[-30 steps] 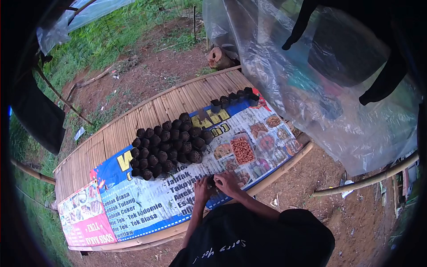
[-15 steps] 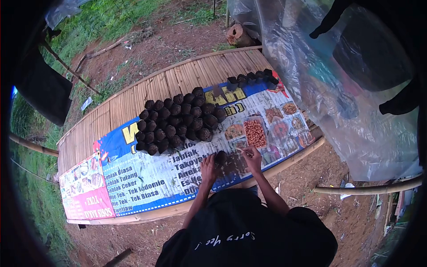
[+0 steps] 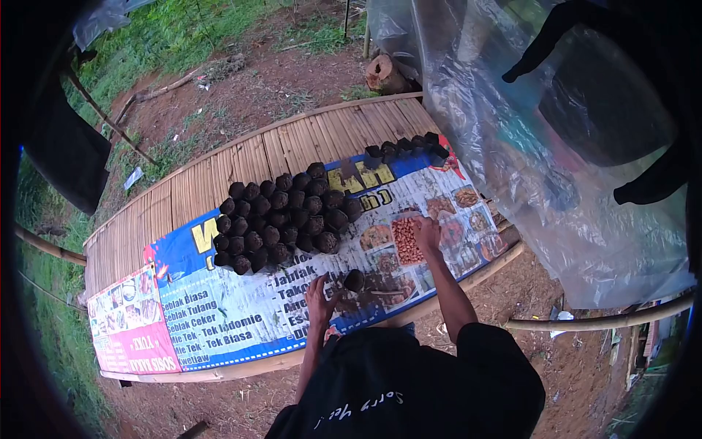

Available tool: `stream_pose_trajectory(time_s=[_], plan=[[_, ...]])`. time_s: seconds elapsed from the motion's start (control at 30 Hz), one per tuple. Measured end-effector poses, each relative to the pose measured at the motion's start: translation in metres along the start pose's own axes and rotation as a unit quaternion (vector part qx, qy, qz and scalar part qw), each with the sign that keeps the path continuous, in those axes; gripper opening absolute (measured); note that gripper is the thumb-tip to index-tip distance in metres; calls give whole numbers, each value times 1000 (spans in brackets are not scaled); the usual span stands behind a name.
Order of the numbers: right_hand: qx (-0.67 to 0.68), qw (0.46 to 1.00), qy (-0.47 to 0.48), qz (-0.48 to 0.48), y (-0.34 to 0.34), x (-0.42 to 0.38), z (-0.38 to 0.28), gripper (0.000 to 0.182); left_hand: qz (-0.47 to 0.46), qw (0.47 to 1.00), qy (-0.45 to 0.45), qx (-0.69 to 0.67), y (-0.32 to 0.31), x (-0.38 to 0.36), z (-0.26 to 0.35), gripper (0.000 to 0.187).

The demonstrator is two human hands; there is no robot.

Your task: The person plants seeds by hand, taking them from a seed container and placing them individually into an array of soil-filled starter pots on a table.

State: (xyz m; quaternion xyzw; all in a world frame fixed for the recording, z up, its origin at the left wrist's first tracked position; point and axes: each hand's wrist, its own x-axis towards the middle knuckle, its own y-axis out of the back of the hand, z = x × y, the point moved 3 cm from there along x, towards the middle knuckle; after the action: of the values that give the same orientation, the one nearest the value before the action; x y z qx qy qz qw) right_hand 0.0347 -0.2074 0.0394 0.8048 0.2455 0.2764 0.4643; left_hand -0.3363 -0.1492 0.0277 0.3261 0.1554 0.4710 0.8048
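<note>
My right hand (image 3: 428, 235) reaches over a clear tray of reddish-brown peanuts (image 3: 406, 247); its fingers are bent together at the tray's right side, and what they pinch, if anything, is too small to see. My left hand (image 3: 319, 298) rests on the printed banner with fingers apart, holding nothing. Just right of its fingertips stands a single black soil-filled seedling bag (image 3: 355, 279), apart from the others. A thin pale stick (image 3: 387, 293) lies on the banner to the right of that bag. Behind my left hand, many black seedling bags (image 3: 278, 219) stand packed together.
The banner (image 3: 219, 311) covers much of a bamboo-slat table (image 3: 197, 179). A smaller row of black bags (image 3: 406, 148) stands at the far right end. Clear plastic sheeting (image 3: 504, 183) hangs on the right, above a bamboo pole (image 3: 599, 323). A cut log (image 3: 385, 74) lies beyond the table.
My right hand has let go of the stick, which now lies on the banner, and has moved up to the peanuts. My left hand has drawn leftward off the single seedling bag.
</note>
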Motion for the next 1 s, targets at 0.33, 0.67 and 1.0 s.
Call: stream_pose_trajectory(time_s=[0.33,0.67,1.0], plan=[[-57,997,39,-21,-28,14,7,12,38,999,24,-17,9,-6,-9,65],[325,945,21,-30,16,-32,-35,18,22,1000,14,-8,7,-5,-2,57],[354,911,73,-197,28,-132,-108,15,27,999,-23,-35,2,-7,6,49]])
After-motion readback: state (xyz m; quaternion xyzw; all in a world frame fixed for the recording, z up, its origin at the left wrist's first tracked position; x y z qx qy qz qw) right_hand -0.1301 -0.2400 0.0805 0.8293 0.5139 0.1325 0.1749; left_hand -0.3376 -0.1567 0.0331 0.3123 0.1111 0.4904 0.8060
